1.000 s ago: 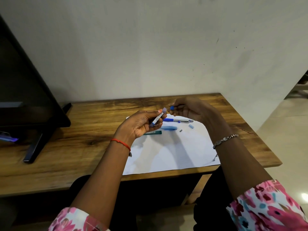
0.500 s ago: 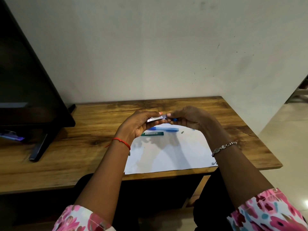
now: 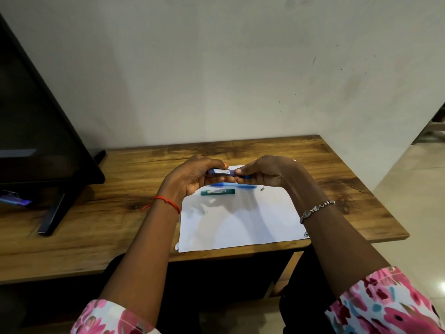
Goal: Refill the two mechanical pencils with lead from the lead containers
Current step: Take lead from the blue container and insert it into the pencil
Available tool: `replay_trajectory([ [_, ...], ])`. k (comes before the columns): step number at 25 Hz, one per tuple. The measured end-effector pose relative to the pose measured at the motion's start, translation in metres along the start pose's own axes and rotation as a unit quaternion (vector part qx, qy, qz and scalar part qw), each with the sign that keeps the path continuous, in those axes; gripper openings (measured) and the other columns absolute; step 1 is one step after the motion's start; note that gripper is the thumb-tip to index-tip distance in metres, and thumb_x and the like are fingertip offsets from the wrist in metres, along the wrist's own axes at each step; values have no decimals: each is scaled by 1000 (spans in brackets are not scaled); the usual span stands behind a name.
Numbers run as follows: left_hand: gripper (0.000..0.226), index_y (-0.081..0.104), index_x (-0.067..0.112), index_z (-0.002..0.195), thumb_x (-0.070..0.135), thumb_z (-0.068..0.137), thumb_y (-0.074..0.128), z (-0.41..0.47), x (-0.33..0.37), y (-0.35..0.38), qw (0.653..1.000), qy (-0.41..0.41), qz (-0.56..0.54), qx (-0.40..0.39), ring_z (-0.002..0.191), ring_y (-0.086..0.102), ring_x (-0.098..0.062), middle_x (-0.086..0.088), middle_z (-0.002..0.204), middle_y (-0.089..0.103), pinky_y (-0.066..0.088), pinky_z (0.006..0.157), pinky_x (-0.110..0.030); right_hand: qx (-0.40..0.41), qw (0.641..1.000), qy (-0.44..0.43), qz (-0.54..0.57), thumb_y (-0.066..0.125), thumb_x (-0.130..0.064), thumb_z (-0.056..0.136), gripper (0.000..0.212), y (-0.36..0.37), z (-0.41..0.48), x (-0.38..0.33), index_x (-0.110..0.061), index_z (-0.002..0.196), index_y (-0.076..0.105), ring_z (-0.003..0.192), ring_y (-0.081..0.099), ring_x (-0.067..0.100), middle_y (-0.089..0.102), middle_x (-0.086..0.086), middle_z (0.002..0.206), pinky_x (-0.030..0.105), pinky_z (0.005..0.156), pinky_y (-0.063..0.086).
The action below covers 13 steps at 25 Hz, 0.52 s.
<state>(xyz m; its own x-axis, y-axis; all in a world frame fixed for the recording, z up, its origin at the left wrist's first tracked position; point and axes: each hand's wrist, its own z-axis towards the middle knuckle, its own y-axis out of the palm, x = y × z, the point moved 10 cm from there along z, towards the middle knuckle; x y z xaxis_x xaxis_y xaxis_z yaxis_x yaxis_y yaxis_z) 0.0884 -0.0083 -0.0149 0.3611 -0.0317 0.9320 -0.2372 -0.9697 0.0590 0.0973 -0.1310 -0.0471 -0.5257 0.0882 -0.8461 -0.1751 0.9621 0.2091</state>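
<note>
Blue lead container (image 3: pixel 220 171) held level; left hand (image 3: pixel 192 175) grips its body; right hand (image 3: pixel 267 173) pinches its end.

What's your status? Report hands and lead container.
Left hand grips blue lead container. Right hand pinches its end. Green container, blue pencil lie on paper below.

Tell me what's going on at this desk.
A person seated at the wooden desk holds a blue lead container in the left hand, while the right hand pinches its right end. Whether the cap is on is hidden by the fingers. On the white sheet below lie a green lead container and a blue mechanical pencil, both untouched, with a small grey piece beside them.
</note>
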Motion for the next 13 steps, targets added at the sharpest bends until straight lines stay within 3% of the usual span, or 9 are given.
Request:
replay_trajectory([
  [3,11,62,-5,77,0,84,55,-2,-1,0,1000,-11,-9,-7,56,70,-17,-15,66,71,56,52,-16,-4,1000,11,11,45,10,90,21,0,-1,1,19,106,54,58,68,15,63,17,85,19,62,58],
  [7,10,63,-5,78,0,83,57,-3,-1,-1,1000,-15,-4,-5,57,71,-17,-14,64,72,57,57,-16,-14,999,26,12,44,9,91,15,3,-2,2,12,89,59,56,67,14,61,16,84,20,60,58],
  [13,9,64,-5,77,-1,82,58,-5,1,-2,1000,-9,10,7,53,69,-15,-11,60,72,49,44,-12,-23,998,55,3,42,6,92,17,7,-3,7,10,88,57,52,66,13,59,15,86,19,57,57],
])
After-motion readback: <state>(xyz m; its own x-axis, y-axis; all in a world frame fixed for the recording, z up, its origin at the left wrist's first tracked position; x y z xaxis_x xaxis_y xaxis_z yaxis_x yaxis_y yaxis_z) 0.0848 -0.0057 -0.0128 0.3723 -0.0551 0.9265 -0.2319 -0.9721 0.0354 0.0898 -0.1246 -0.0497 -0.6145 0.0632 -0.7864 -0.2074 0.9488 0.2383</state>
